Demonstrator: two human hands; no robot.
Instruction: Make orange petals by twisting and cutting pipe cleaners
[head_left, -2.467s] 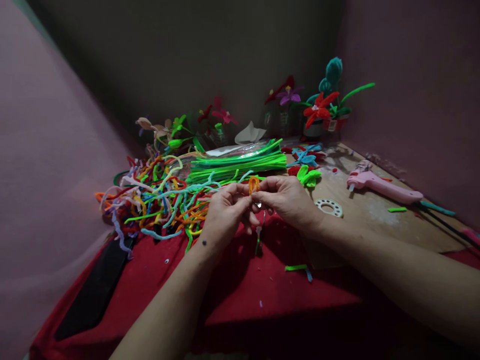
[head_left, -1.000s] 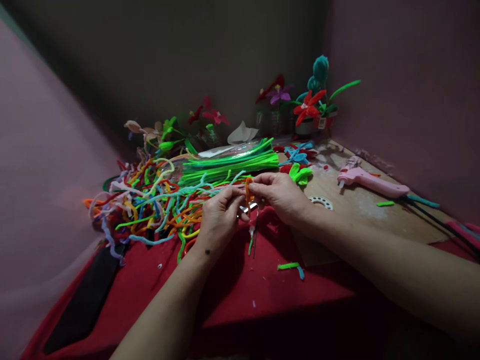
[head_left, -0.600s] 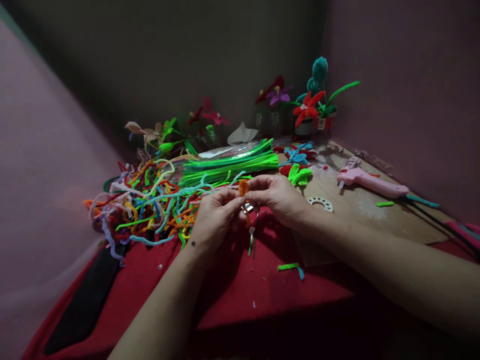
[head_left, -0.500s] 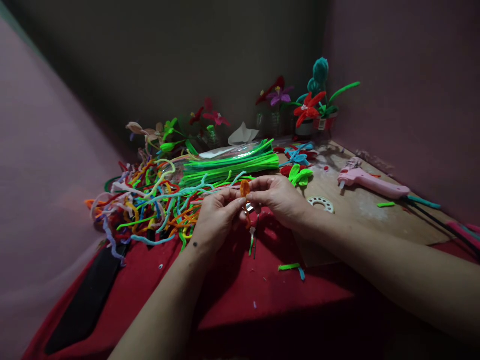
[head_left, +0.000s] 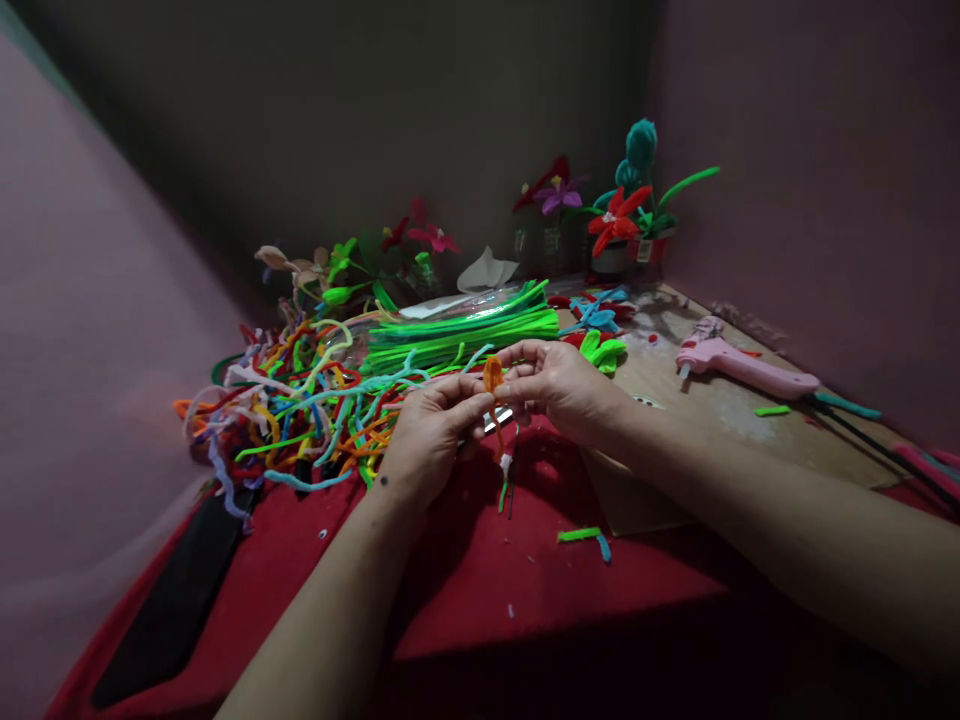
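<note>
Both of my hands meet over the red cloth point(head_left: 525, 590) and pinch a small orange pipe cleaner loop point(head_left: 493, 374). My left hand point(head_left: 431, 430) grips it from the left, fingers closed. From the right, my right hand point(head_left: 559, 385) pinches the same loop between thumb and fingers. A thin stem with a green and white end point(head_left: 504, 478) hangs below the loop. Just beyond my left hand lies a tangled heap of coloured pipe cleaners point(head_left: 300, 400).
A bundle of green pipe cleaners point(head_left: 465, 330) lies behind the hands. A pink glue gun point(head_left: 739, 365) rests on the wooden board point(head_left: 720, 420) at right. Pipe cleaner flowers in pots point(head_left: 622, 215) stand against the back wall. A black strip point(head_left: 176, 600) lies at left.
The orange loop has been turned and worked between my fingers, going from upright to edge-on and back. Both hands stay together in nearly the same place; the view shifted slightly.
</note>
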